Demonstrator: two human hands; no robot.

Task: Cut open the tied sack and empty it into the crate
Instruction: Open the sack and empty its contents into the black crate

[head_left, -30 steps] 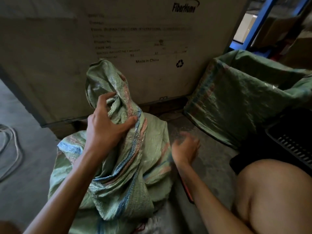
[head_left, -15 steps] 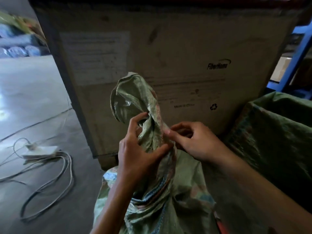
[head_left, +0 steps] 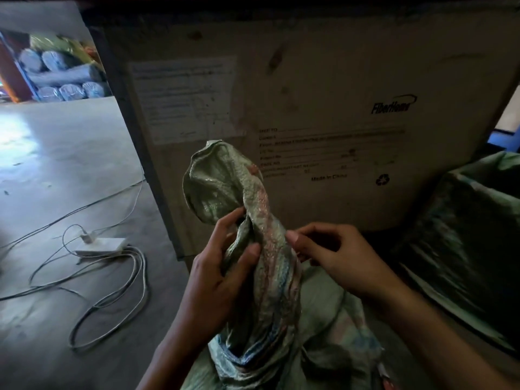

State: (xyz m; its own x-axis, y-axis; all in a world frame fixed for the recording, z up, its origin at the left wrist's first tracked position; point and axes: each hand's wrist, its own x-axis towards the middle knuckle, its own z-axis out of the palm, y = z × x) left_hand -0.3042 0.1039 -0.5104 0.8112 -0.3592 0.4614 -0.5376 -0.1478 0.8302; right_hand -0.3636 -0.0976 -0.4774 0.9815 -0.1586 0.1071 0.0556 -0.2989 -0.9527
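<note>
While standing on the floor (head_left: 70,178) before the cardboard box (head_left: 337,80), gripped at its twisted neck: green woven sack (head_left: 270,277). Clasped by the left hand (head_left: 216,277), fingers and thumb curled round that neck. Pinched on its right side by the right hand (head_left: 337,260) (cloth or tie, cannot tell). Power strip (head_left: 101,245) lying well left.

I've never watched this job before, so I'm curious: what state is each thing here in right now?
sack: upright, neck twisted shut, no cut to be seen.
left hand: grips the sack's neck.
right hand: fingers curled, pinching the side of the neck.
second sack: on the right, top open.
power strip: lying on the floor, a plug in it.
cardboard box: standing behind, closed.
</note>
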